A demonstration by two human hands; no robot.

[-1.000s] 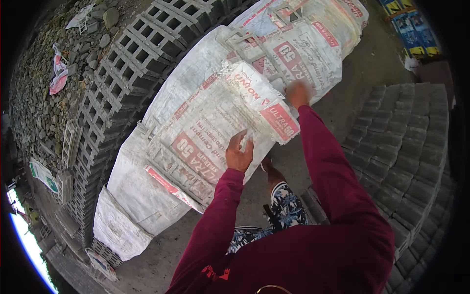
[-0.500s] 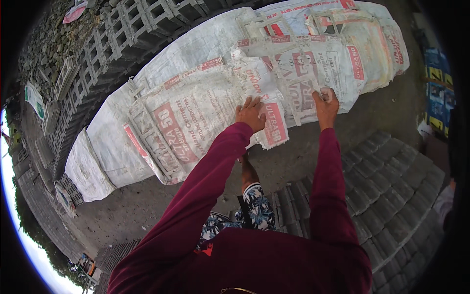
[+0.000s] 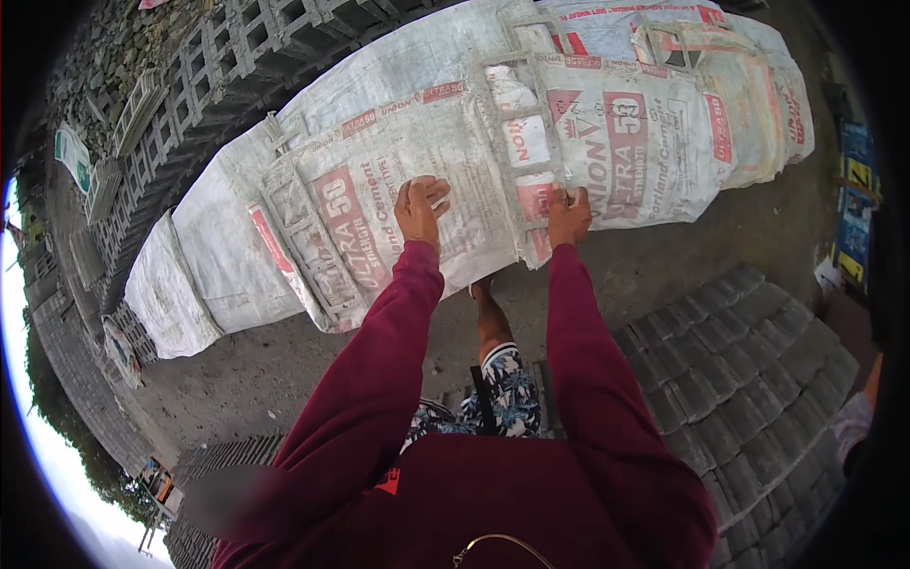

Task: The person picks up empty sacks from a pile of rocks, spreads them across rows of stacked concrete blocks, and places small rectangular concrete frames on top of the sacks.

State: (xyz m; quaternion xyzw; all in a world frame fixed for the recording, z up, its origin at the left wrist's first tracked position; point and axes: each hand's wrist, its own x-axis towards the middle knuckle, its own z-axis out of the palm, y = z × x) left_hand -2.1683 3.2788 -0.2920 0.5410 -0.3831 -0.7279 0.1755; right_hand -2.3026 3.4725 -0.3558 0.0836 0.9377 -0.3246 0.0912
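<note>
A long mound is covered by printed white cement sacks (image 3: pixel 654 142), spread flat and overlapping. A grey ladder-shaped concrete block (image 3: pixel 502 142) lies across a sack seam, with red and white print visible through its openings. My right hand (image 3: pixel 570 218) is closed on this block's near right edge, fingers bent over it. Just left of the block, my left hand (image 3: pixel 422 211) is on or just above a sack; its fingers are apart and slightly bent, and it holds nothing. Whether the palm touches the sack I cannot tell.
Another slotted block (image 3: pixel 308 237) weighs down the sacks at left, and one more (image 3: pixel 668 45) lies at far right. Rows of hollow grey blocks (image 3: pixel 237 47) line the far side. Stacked grey tiles (image 3: pixel 749 370) stand at near right. A bare leg (image 3: pixel 491 321) shows below the mound.
My right hand has moved left with the ladder-shaped block, which now lies over the sack flap. My left hand has lifted off that flap and shifted left. The view has shifted slightly.
</note>
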